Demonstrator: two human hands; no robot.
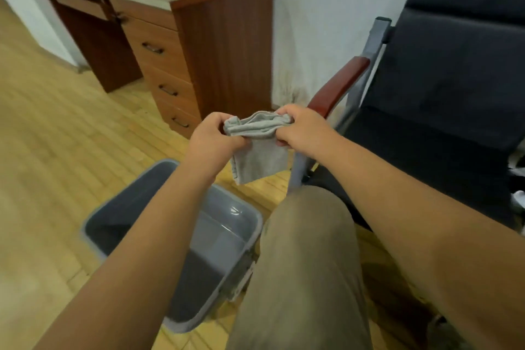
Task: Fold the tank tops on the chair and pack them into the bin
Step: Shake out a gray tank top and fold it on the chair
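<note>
Here, tank top (260,148) between hands (257,136).

I see the bin (233,224) on the floor (51,150) at lower left, the chair (454,99) to its right against the wall (321,23). The desk (176,45) stands behind the bin (further left along that wall). Between bin and chair, both hands hold the tank top (260,148) above the knee (309,236).
</note>
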